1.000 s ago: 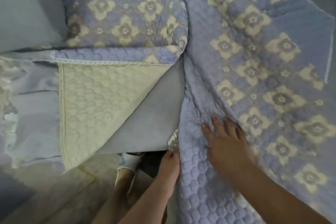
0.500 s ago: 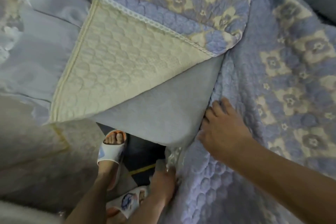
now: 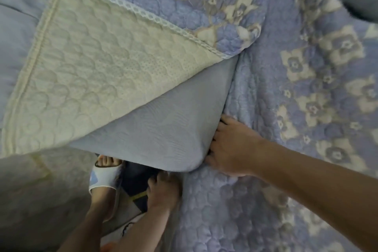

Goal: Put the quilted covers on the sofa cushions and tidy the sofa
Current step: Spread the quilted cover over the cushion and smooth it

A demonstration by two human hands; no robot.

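Right hand [image 3: 231,149] on the quilted cover [image 3: 286,88] at the seam beside the bare cushion corner [image 3: 163,129]. Fingers pointing left, tips dug into the gap between the cushion's rounded side and the lavender quilt, so tucked partly out of sight; thumb lower, against the cushion's bottom corner. Knuckles bent, fingers a little spread; whether any cloth sits pinched between them, cannot tell. Palm and wrist flat on the quilt, forearm running off to the lower right.

Left hand [image 3: 162,192] just below the cushion corner, at the left edge of the same cover where it hangs over the sofa front. Fingers curled downward and close together over that edge, tips pressed into the fabric; grip on the hem likely but not fully clear in the blur.

Cover spread across the right half of the view, purple with cream flower blocks, reaching from under both hands up to the top right. Second quilted cover [image 3: 204,2] on the neighbouring cushion at top, its corner folded back, cream underside [image 3: 98,71] with lace trim facing up and lying over the bare grey-blue cushion. Below, between the arms, a foot in a white slipper [image 3: 104,174] on the floor.
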